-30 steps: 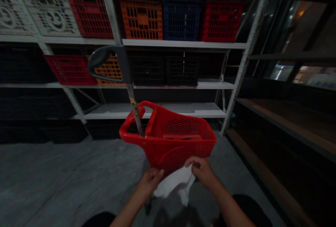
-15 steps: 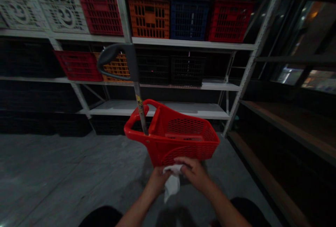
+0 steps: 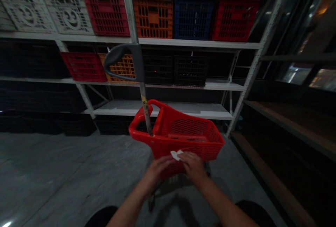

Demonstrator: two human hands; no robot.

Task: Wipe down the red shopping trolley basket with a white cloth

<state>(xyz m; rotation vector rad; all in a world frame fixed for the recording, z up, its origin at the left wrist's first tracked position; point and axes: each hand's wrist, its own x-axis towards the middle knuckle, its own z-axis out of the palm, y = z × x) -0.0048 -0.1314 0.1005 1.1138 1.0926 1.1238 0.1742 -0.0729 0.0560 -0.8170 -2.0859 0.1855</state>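
A red plastic trolley basket [image 3: 183,134] stands on the grey floor in front of me, its grey pull handle [image 3: 123,62] raised on a metal pole. Both my hands are at the basket's near side. My right hand [image 3: 193,165] is closed on a small white cloth [image 3: 176,155], now bunched up and mostly hidden, and presses it against the red wall. My left hand [image 3: 159,165] sits beside it with curled fingers touching the same cloth.
Metal shelving [image 3: 183,43] behind the basket carries red, orange, blue, black and white crates [image 3: 153,17]. A second dark shelf unit [image 3: 296,122] runs along the right. Grey concrete floor [image 3: 65,171] stretches to the left.
The white cloth hung loose between my hands; it has been gathered into a small wad. Both hands moved up and forward onto the basket's near wall.
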